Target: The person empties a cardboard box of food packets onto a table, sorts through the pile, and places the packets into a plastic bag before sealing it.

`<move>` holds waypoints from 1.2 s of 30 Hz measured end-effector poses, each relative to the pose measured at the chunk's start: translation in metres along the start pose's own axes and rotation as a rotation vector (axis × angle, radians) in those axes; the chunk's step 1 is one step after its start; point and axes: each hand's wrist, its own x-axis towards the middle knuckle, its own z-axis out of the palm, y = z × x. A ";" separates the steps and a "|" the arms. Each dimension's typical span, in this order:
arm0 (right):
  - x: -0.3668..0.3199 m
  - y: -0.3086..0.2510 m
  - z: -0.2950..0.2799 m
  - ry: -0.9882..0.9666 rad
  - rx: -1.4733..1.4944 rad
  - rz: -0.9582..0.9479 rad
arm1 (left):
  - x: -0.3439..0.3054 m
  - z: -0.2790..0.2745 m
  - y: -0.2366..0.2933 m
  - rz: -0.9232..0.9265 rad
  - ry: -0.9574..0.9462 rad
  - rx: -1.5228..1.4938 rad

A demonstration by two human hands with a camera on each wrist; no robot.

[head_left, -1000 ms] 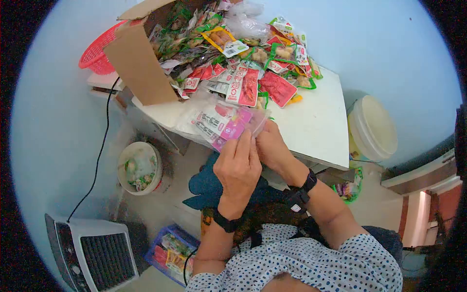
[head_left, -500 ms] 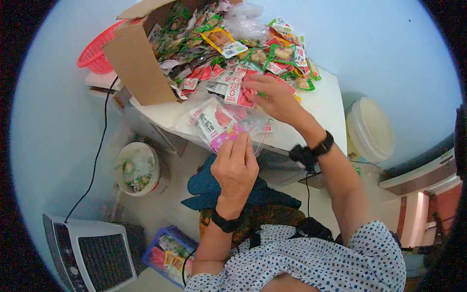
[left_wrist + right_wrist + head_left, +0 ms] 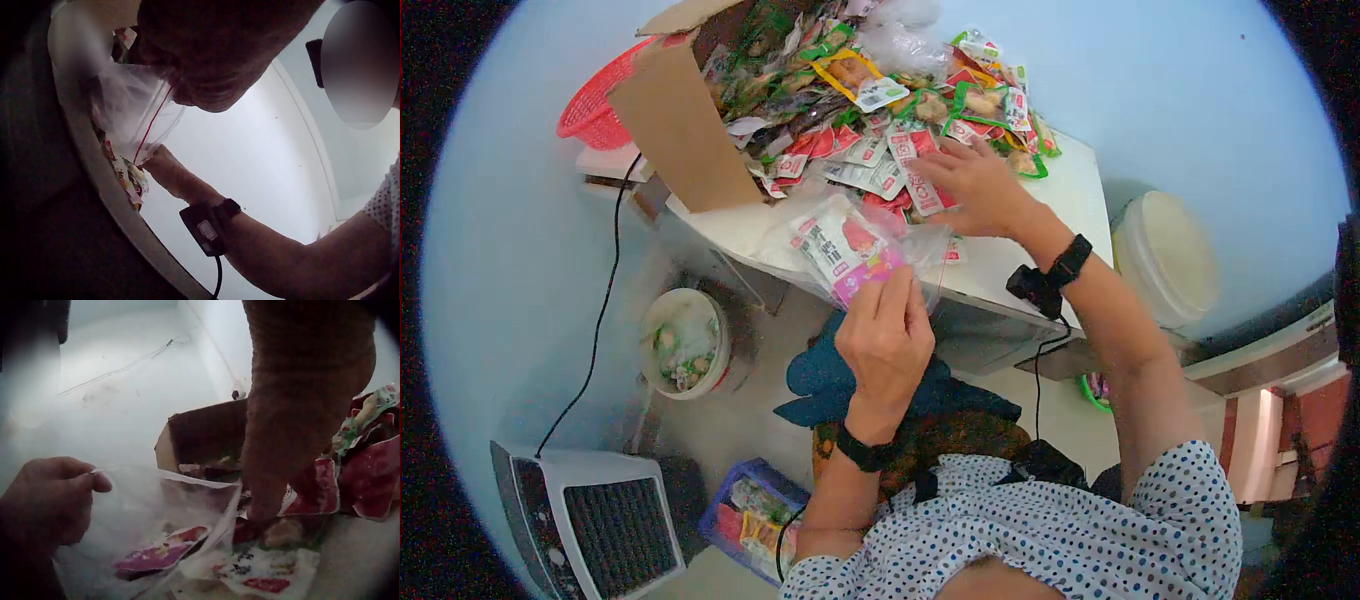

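Note:
My left hand (image 3: 887, 335) pinches the lower edge of a clear plastic bag (image 3: 925, 245). Inside the bag lies a white and purple food packet (image 3: 840, 245). The right wrist view shows the bag's mouth gaping, with the left hand (image 3: 56, 500) at one corner. Over the front of a heap of packets, my right hand (image 3: 985, 195) has its fingers spread, fingertips at a red and white packet (image 3: 915, 165). In the right wrist view the right hand (image 3: 300, 425) reaches down past the bag, and its fingertips are partly hidden.
A cardboard box (image 3: 680, 130) lies tipped on the white table (image 3: 1065, 215), packets spilling out. A red basket (image 3: 590, 105) stands behind it. On the floor are a white bucket (image 3: 718, 345), a blue crate (image 3: 718, 515) and a heater-like unit (image 3: 615, 530). Another bucket (image 3: 1170, 260) stands right.
My right hand has left the bag and moved forward and right onto the heap. The red and white packet there has shifted slightly. My left hand stays on the bag.

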 end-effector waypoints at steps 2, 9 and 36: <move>0.002 -0.004 0.012 0.043 -0.102 -0.137 | -0.001 -0.002 0.000 -0.011 -0.012 -0.003; 0.019 -0.018 -0.023 -0.411 -0.252 0.228 | 0.000 -0.008 0.000 -0.034 -0.009 0.002; 0.089 0.007 0.046 0.054 -0.173 -0.135 | -0.034 -0.028 -0.014 -0.158 -0.128 0.274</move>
